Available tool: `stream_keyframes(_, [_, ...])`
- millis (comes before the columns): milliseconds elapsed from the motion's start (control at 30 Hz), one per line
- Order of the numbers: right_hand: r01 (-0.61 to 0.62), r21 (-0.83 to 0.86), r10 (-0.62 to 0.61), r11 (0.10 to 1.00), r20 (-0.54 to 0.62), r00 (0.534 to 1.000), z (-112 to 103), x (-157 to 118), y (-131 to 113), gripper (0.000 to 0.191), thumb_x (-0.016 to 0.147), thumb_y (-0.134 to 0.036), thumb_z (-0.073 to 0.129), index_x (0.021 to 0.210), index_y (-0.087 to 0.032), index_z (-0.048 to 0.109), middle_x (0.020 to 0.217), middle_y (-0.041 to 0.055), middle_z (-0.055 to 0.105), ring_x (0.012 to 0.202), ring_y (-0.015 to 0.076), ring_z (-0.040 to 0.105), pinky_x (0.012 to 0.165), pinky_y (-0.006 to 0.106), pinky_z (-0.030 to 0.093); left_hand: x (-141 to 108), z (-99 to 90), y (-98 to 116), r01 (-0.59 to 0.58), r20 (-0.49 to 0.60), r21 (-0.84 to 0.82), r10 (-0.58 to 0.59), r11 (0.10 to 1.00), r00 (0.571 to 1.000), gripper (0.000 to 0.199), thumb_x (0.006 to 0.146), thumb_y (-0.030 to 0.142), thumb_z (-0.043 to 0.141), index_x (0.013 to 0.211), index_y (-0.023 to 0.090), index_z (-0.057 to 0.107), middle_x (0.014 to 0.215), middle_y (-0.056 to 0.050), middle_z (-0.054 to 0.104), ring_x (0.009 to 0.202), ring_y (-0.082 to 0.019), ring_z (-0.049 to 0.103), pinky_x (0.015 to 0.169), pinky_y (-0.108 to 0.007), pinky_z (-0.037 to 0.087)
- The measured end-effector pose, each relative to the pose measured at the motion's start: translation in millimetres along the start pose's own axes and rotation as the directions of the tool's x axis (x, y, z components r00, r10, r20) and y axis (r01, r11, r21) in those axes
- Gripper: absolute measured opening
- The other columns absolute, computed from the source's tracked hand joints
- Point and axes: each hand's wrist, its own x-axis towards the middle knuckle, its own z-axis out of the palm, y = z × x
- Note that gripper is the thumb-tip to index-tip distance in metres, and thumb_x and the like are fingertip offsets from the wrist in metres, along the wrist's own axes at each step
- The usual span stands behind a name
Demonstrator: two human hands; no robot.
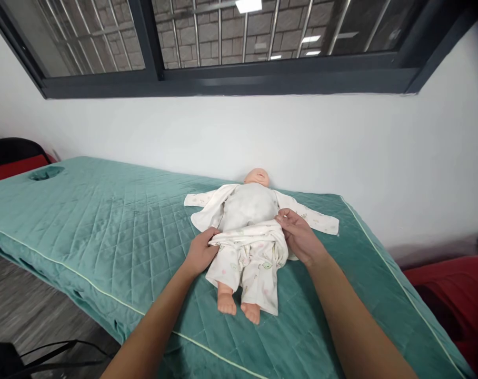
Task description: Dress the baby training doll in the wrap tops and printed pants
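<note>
A baby doll (257, 177) lies on its back on a green quilted bed cover (144, 210), its feet toward me. Its patterned white jacket (317, 217) is spread open, with the sleeves stretched out to both sides, over a plain white torso (250, 204). White patterned pants (262, 268) cover its legs, and both bare feet stick out below. My left hand (202, 250) grips the left edge of the pants' waistband. At the right edge of the waistband, my right hand (298, 236) pinches the fabric between thumb and fingers.
Behind the bed stands a white wall (152, 131) below a dark-framed window (262, 79). The bed cover has a round hole (46, 173) at the far left. Red and black items (456, 284) sit at the right; black straps (61, 350) lie at the lower left.
</note>
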Motion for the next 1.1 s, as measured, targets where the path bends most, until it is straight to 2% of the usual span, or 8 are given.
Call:
stream_keyframes(167, [0.016,-0.025,-0.017,1.0,-0.018,1.0,-2,-1,2,0.04,0.066,-0.041,0.083,0.081,-0.022,0.051,0.064,-0.0063,0.052,0.056,0.0102,0.046,0.054,0.023,0.035,1,-0.1,-2,0.028,0.007,-0.058,-0.028,0.998,1.0,0.015,0.07,0.022,0.048,0.081,0.019,0.058,0.074,0.003,0.059,0.076,-0.016,0.052,0.07,-0.025,0.039])
stream_keyframes(300, [-0.07,-0.071,0.076,0.995,0.09,0.993,-2,-3,10,0.04,0.07,-0.044,0.08,0.088,-0.022,0.052,0.066,-0.0059,0.052,0.054,0.0097,0.045,0.051,0.022,0.035,2,-1.2,0,0.058,0.002,-0.098,-0.058,0.994,0.998,0.014,0.068,0.023,0.048,0.078,0.018,0.057,0.071,0.003,0.057,0.075,-0.016,0.051,0.071,-0.026,0.04])
stream_keyframes(400, [-0.102,-0.138,0.126,0.985,0.175,0.976,-2,-7,13,0.038,0.072,-0.045,0.078,0.088,-0.021,0.054,0.064,-0.0063,0.05,0.051,0.0079,0.041,0.046,0.02,0.03,2,-1.9,2,0.065,-0.005,-0.122,-0.066,0.99,0.998,0.015,0.068,0.024,0.047,0.077,0.017,0.057,0.068,0.003,0.055,0.073,-0.016,0.049,0.068,-0.026,0.039])
stream_keyframes(633, [-0.138,-0.239,0.215,0.961,0.334,0.918,-8,-13,4,0.038,0.075,-0.042,0.078,0.1,-0.02,0.059,0.068,-0.0051,0.054,0.049,0.0061,0.04,0.043,0.018,0.024,5,-2.9,0,0.076,0.005,-0.166,-0.077,0.983,0.997,0.018,0.063,0.018,0.046,0.077,0.016,0.058,0.065,0.004,0.053,0.068,-0.014,0.047,0.065,-0.025,0.038])
stream_keyframes(767, [-0.104,-0.206,0.18,0.973,0.393,0.902,-7,-12,6,0.045,0.072,-0.035,0.081,0.11,-0.021,0.062,0.082,-0.0017,0.063,0.058,0.0082,0.052,0.05,0.019,0.035,5,-3.1,0,0.077,0.01,-0.199,-0.077,0.977,0.997,0.02,0.062,0.016,0.047,0.077,0.016,0.06,0.068,0.003,0.057,0.07,-0.015,0.049,0.068,-0.026,0.039])
stream_keyframes(867, [-0.071,-0.17,0.13,0.983,0.364,0.922,-3,-10,12,0.042,0.074,-0.031,0.08,0.112,-0.022,0.063,0.088,-0.0002,0.066,0.07,0.0109,0.059,0.062,0.021,0.044,1,-5.6,2,0.078,0.025,-0.233,-0.074,0.969,0.997,0.026,0.064,0.015,0.048,0.085,0.016,0.063,0.077,0.002,0.061,0.077,-0.016,0.053,0.072,-0.027,0.04])
stream_keyframes(967, [-0.05,-0.162,0.096,0.985,0.29,0.952,4,-9,17,0.037,0.076,-0.031,0.079,0.109,-0.022,0.066,0.09,0.0008,0.068,0.075,0.0121,0.061,0.066,0.022,0.046,0,-9.5,5,0.009,0.007,-0.349,-0.007,0.937,1.0,0.032,0.063,0.013,0.049,0.091,0.017,0.065,0.094,-0.002,0.064,0.087,-0.018,0.056,0.077,-0.027,0.043])
stream_keyframes(1100, [-0.058,-0.122,0.083,0.991,0.217,0.973,13,-10,20,0.031,0.074,-0.031,0.081,0.102,-0.022,0.069,0.088,0.0007,0.07,0.076,0.0126,0.061,0.069,0.023,0.046,19,-11.7,18,-0.075,-0.059,-0.39,0.057,0.918,0.997,0.02,0.075,0.019,0.051,0.084,0.016,0.069,0.098,-0.006,0.066,0.095,-0.021,0.058,0.084,-0.031,0.043])
